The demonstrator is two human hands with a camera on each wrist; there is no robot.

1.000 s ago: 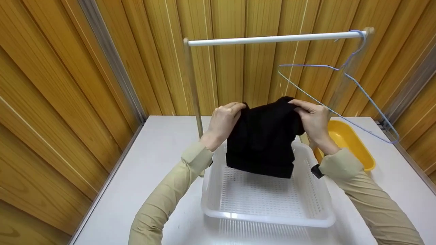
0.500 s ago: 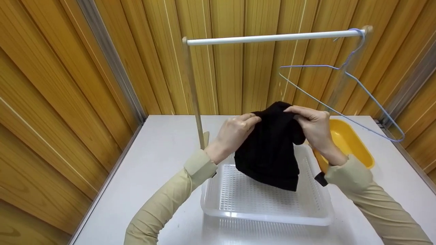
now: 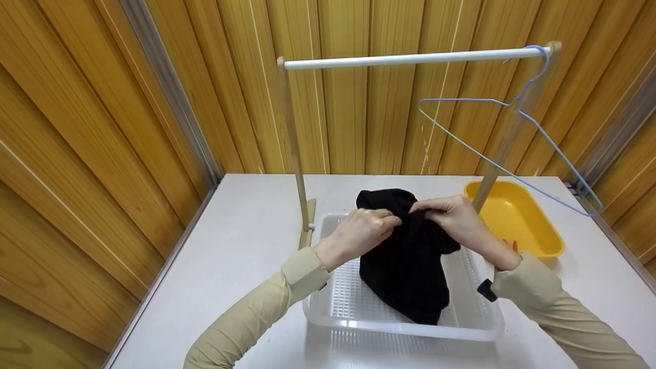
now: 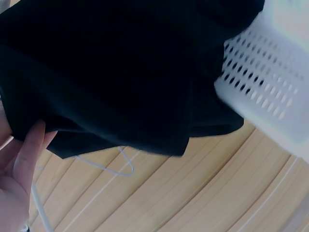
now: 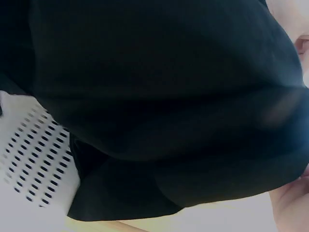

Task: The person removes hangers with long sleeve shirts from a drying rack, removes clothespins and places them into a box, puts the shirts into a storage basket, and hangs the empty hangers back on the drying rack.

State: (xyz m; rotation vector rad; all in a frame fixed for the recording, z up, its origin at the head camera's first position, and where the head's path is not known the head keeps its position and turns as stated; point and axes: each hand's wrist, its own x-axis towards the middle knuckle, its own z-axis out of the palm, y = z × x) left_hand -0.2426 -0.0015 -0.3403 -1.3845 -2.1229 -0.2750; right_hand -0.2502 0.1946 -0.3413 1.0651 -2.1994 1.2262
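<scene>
A black garment (image 3: 405, 266) hangs bunched from both hands over a white perforated basket (image 3: 400, 328), its lower end down inside the basket. My left hand (image 3: 361, 233) pinches the cloth near its upper left part. Close beside it, my right hand (image 3: 456, 223) pinches the upper edge between thumb and fingers. In the left wrist view the garment (image 4: 120, 72) fills much of the picture, with the left hand (image 4: 19, 176) at its edge. Dark cloth (image 5: 159, 130) covers most of the right wrist view. The garment's exact kind is unclear.
Behind the basket stands a rack with a white rod (image 3: 410, 60) and wooden posts. A lilac wire hanger (image 3: 492, 159) hangs at the rod's right end. To the right, a yellow tray (image 3: 543, 225) holds small items, one of them red. Wood-patterned panels (image 3: 343, 118) rise behind the white table (image 3: 241, 220).
Both hands have come down with the garment and drawn closer together. The cloth has gone from spread out to bunched, and its lower end has dropped into the basket.
</scene>
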